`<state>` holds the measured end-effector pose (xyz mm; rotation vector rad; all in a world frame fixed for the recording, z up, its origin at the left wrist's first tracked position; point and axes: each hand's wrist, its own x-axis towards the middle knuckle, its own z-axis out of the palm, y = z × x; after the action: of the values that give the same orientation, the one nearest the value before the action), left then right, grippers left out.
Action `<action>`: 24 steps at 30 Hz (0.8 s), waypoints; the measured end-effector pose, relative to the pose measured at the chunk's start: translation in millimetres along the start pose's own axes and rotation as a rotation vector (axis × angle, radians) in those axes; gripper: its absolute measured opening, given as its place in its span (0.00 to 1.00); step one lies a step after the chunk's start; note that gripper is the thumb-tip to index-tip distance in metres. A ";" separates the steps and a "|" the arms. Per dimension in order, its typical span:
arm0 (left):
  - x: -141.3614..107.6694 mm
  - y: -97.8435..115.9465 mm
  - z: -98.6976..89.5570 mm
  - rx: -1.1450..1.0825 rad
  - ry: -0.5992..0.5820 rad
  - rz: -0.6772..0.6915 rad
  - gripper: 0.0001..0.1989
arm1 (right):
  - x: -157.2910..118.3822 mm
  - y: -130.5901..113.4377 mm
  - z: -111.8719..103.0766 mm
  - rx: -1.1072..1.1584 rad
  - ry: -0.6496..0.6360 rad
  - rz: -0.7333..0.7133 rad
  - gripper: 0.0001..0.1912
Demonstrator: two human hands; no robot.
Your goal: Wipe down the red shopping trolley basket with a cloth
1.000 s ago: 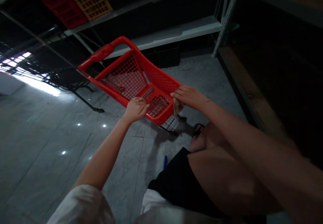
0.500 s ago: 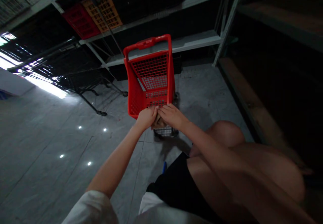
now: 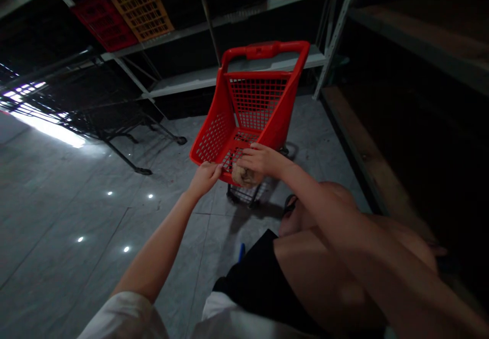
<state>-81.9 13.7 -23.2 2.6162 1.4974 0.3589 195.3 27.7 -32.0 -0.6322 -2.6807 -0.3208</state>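
Note:
A red plastic shopping cart (image 3: 280, 117) stands in front of me, its handle at the far side. My left hand (image 3: 205, 177) is closed on the near rim of the basket, at its left corner. My right hand (image 3: 263, 160) is closed over a crumpled tan cloth (image 3: 244, 175), which lies against the near right part of the same rim. The right fingertips partly cover the cloth. Beneath the basket, the cart's dark frame and wheels show in part.
A white metal shelf rack (image 3: 183, 82) runs behind the cart, bearing a red crate (image 3: 105, 21) and a yellow crate (image 3: 140, 5). A dark metal cart frame (image 3: 114, 138) stands on the left. A wooden-edged ledge (image 3: 359, 145) lines the right side. The floor (image 3: 57, 217) is grey tile.
The cart has turned and shows more of its left inner side. My hands, close together before, are now apart: the left on the rim's corner, the right with the cloth farther right.

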 end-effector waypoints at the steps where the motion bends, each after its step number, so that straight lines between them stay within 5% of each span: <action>1: -0.1 -0.9 -0.8 -0.009 -0.006 0.003 0.25 | 0.4 3.2 -2.4 -0.008 -0.021 -0.011 0.16; 8: -0.4 -9.6 -4.4 -0.068 -0.016 -0.011 0.25 | -6.1 25.3 -20.0 -0.017 -0.131 0.026 0.17; 15: 9.3 -18.6 -15.3 -0.098 -0.069 -0.098 0.26 | -39.6 62.1 -28.1 -0.076 -0.023 0.433 0.17; 24: 37.9 89.6 1.8 0.016 0.049 -0.359 0.27 | 13.8 -18.0 0.5 0.058 0.001 0.466 0.27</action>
<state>11.9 0.7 -0.6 2.2972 1.9447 0.3763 175.3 17.4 -29.3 -1.1998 -2.4331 -0.1146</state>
